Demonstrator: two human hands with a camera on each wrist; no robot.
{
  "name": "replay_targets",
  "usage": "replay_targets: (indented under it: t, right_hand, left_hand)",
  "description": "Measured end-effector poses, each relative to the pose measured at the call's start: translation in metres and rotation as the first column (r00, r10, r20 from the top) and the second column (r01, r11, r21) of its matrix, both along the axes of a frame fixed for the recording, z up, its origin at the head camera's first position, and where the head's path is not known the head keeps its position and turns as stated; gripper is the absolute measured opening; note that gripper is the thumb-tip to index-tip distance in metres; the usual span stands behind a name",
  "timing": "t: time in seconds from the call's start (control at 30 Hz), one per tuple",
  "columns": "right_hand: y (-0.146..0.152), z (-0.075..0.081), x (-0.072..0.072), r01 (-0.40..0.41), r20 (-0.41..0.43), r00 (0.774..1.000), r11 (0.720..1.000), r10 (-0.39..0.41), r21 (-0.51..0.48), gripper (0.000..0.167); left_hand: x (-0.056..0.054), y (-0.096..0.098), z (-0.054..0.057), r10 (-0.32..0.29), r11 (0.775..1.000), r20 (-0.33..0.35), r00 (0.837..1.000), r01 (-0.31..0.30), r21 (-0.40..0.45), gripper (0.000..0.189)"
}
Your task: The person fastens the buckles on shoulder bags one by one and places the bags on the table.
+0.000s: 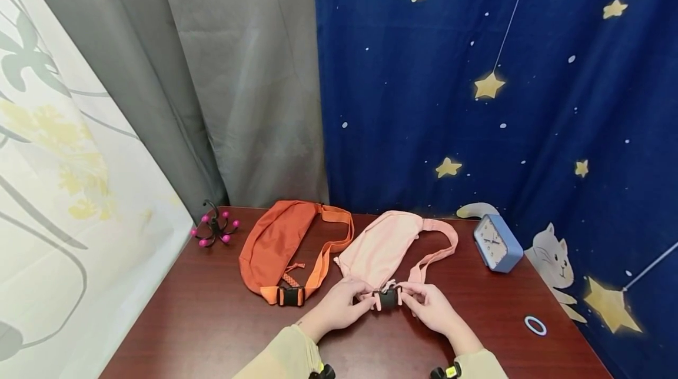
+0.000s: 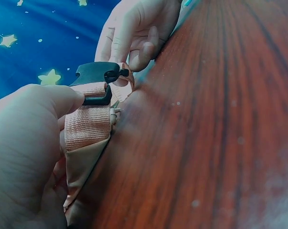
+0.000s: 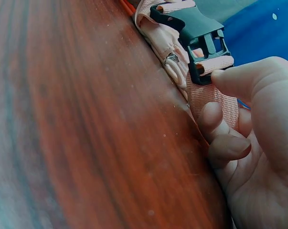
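Note:
A pink waist bag (image 1: 381,246) lies on the table, its strap looping out to the right. Both hands are at its black side-release buckle (image 1: 388,298), whose two halves sit together. My left hand (image 1: 341,305) pinches the buckle's left end where pink webbing (image 2: 89,126) threads through, with the thumb on the frame. The other end is pinched by my right hand (image 1: 431,307); in the right wrist view its thumb presses the buckle (image 3: 201,28) at the webbing, and its other fingers curl loosely below. The bag partly hides the left fingers.
An orange waist bag (image 1: 278,243) with its buckle fastened lies left of the pink one. Farther left stands a black hook rack (image 1: 214,227) with pink tips. A blue clock (image 1: 498,242) and a light blue ring (image 1: 535,325) are on the right. Curtains hang behind the table.

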State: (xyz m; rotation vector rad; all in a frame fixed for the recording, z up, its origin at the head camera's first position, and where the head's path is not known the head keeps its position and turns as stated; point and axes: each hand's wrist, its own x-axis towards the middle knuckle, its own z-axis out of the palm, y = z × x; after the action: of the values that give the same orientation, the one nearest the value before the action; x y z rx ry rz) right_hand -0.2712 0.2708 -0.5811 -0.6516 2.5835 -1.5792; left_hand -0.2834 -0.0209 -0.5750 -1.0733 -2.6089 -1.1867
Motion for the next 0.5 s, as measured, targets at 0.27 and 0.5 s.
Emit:
replay_targets:
  t: [0.27,0.5]
  right_hand:
    - [-0.0031,0.0015,0.0011,-0.021,-0.023,1.0,1.0,0.021,0.012,0.028]
    - [-0.005,0.0037,0.0019,-0.022,-0.049,0.999,0.999,0.024,0.037,0.028]
  left_hand:
    - [0.0003,-0.0002,-0.0015,0.001,1.0,-0.036,0.999,-0.001,-0.01,0.009]
    - [-0.0012,-0.0002,-0.0024,-0.001,1.0,-0.054,0.999,-0.001,-0.03,0.007]
